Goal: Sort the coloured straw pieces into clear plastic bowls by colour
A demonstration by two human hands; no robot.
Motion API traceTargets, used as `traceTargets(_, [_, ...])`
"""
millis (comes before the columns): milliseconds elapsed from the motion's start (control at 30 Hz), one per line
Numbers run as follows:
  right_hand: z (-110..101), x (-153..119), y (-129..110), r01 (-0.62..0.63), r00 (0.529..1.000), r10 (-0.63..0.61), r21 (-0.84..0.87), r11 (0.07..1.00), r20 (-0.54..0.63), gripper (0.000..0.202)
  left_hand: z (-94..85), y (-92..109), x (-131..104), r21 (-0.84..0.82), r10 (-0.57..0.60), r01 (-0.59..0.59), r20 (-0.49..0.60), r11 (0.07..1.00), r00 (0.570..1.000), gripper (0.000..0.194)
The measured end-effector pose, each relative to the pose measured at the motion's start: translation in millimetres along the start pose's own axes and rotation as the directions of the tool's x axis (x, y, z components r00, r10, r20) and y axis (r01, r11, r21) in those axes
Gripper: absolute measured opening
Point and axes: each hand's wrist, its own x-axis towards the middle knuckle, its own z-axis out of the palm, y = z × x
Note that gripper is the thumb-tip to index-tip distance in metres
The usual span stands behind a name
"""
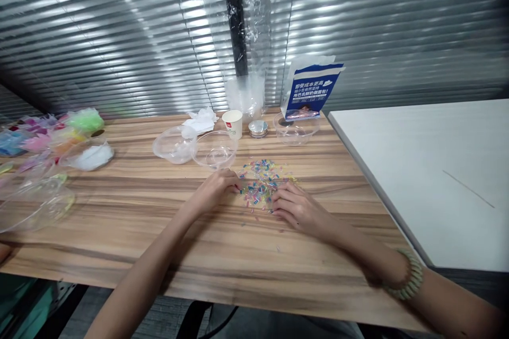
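Hands [217,186] [301,209] at scattered colourful pieces [262,172], some covered, grip unclear

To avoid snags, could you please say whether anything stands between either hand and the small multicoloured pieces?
Nothing visible does: the left hand and right hand are at opposite edges of the multicoloured pieces.

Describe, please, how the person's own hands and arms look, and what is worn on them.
The left hand and right hand are ungloved, and no rings can be seen. The left forearm shows no sleeve and nothing worn. The right forearm also shows no sleeve, but has a bracelet of chunky, pale green beads around it.
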Motion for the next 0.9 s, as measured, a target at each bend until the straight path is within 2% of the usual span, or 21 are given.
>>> traceTargets(133, [0.9,0.7,-1.8,0.038,0.998,-0.040,-0.043,0.998,-0.040,0.015,1.9,2.7,0.3,0.002,0.006,-0.006,0.024,1.000,1.000,0.019])
traceTargets(233, [-2.0,1.6,-3.7,0.023,0.997,-0.026,-0.037,0.999,-0.068,0.015,2.8,4.9,1.1,0.020,0.007,-0.008,0.041,1.000,0.999,0.022])
traceTargets(467, [-2.7,-2.3,-3.6,-0.005,0.987,0.021,0.104,0.995,-0.156,0.015,4.6,8.1,2.7,0.052,0.020,-0.021,0.033,0.998,0.999,0.019])
traceTargets(667, [-0.8,-4.5,-0.6,-0.031,0.989,0.057,0.187,0.982,-0.134,0.016,7.9,5.4,3.7,0.095,0.026,-0.025,-0.006,0.995,1.000,0.016])
traceTargets(900, [-3.3,-3.8,-0.6,-0.016,0.990,0.040,0.177,0.984,-0.132,0.016,12.3,2.8,3.9,-0.010,0.040,-0.040,-0.015,0.999,0.999,0.017])
